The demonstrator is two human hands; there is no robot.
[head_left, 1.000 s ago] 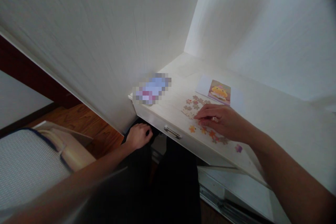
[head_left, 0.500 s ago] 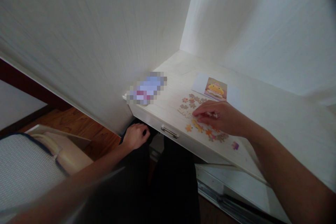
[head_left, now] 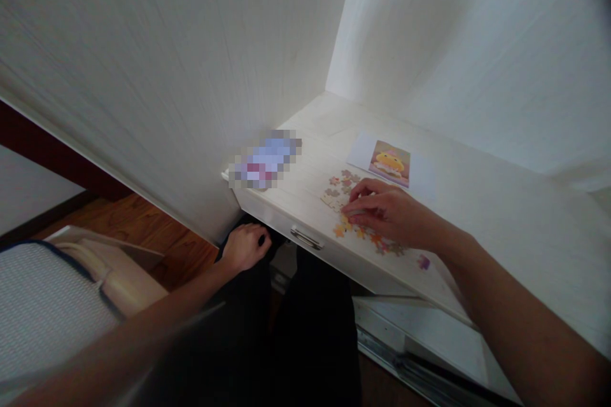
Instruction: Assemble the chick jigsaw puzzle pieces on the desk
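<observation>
My right hand (head_left: pixel 389 210) is over the jigsaw puzzle pieces (head_left: pixel 377 241), its thumb and fingers pinched on a pale jigsaw piece (head_left: pixel 356 210) that is mostly covered by the fingertips. Around it lie yellow, orange and grey-backed pieces, several of them partly under the hand. Just beyond the fingers is a small printed picture (head_left: pixel 390 162) of a yellow figure, lying on a white sheet (head_left: pixel 422 177). One purple piece (head_left: pixel 422 261) lies apart, near the desk's front edge. My left hand (head_left: pixel 245 247) rests on my thigh, loosely curled, with nothing seen in it.
A phone-like object (head_left: pixel 270 159), blurred out, lies at the left end of the white desk (head_left: pixel 501 203). White panels rise at the left and back. The drawer front has a metal handle (head_left: pixel 307 238). A seat with a mesh cover (head_left: pixel 52 305) stands at the lower left.
My right hand has shifted slightly left and towards the near edge, with its fingers closer to the yellow pieces. My left hand stays on the thigh.
</observation>
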